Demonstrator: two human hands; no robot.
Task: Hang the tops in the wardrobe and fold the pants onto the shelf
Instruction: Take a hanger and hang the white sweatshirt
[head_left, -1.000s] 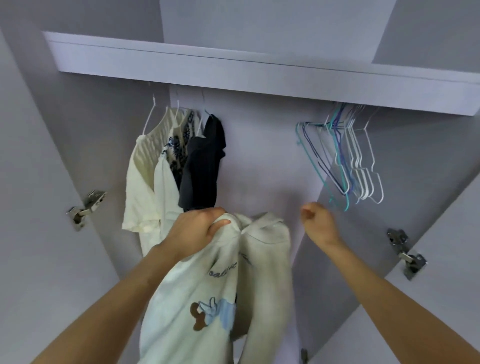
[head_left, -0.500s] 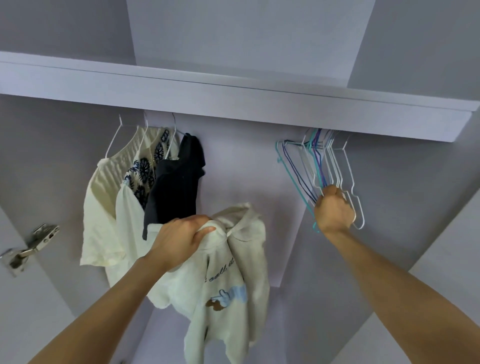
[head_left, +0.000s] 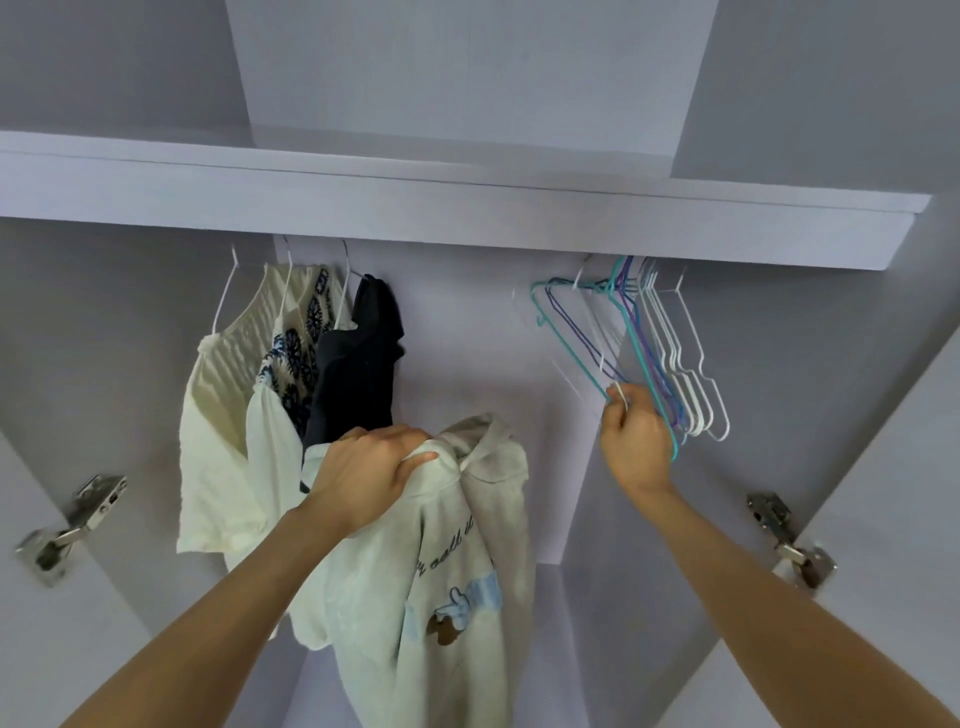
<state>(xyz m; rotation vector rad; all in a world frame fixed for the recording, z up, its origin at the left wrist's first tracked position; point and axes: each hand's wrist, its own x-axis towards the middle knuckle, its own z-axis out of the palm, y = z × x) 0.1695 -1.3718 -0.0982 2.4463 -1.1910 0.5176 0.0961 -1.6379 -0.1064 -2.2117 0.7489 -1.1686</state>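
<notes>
Currently my left hand (head_left: 371, 475) grips the cream hoodie (head_left: 441, 561) by its neck, bunched, hanging below the wardrobe shelf (head_left: 467, 218). My right hand (head_left: 636, 441) pinches a white wire hanger (head_left: 613, 387) in the empty hanger bunch (head_left: 670, 364) under the shelf's right end. Three tops (head_left: 291, 374) hang under its left end. Hands well apart.

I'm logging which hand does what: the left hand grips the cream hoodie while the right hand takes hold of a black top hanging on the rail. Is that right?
Not quite. In the head view the left hand does grip the cream hoodie, but the right hand pinches a white hanger in the bunch of empty hangers, not the black top, which hangs far from that hand.
</notes>
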